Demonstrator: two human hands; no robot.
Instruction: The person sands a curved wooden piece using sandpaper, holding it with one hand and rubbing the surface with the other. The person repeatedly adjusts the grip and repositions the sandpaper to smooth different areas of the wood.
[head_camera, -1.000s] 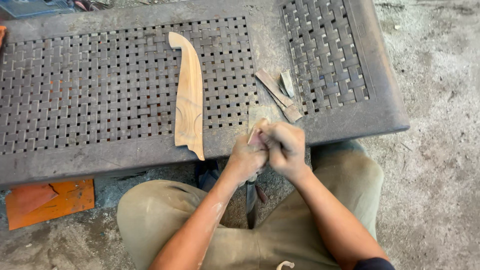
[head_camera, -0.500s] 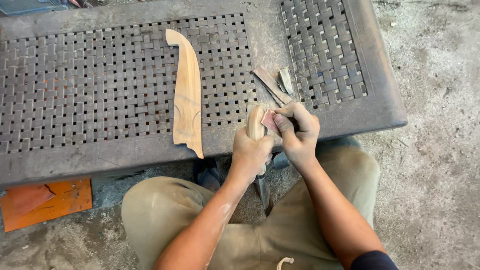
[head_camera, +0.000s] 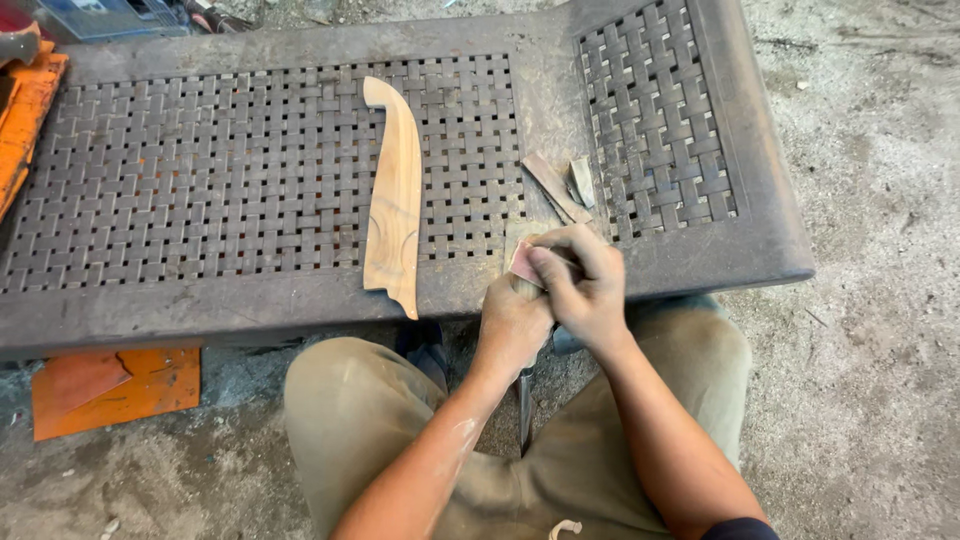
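My left hand (head_camera: 512, 322) grips a small pale wooden piece (head_camera: 516, 236) at the near edge of the dark woven bench (head_camera: 250, 310). A thin dark blade (head_camera: 524, 410) hangs down below that fist, between my knees. My right hand (head_camera: 585, 285) presses a pinkish scrap of sandpaper (head_camera: 522, 262) against the top of the wooden piece, fingers curled over it. Both hands touch each other. A long curved pale wooden piece (head_camera: 393, 200) lies flat on the bench, just left of my hands.
Two small flat scraps (head_camera: 556, 188) (head_camera: 581, 180) lie on the bench behind my hands. An orange board (head_camera: 115, 385) lies on the dirt floor under the bench's left side. Another orange object (head_camera: 28, 110) sits at the far left edge.
Both hands have risen from below the bench edge to level with it. The right hand has shifted over the top of the wooden piece with the sandpaper.
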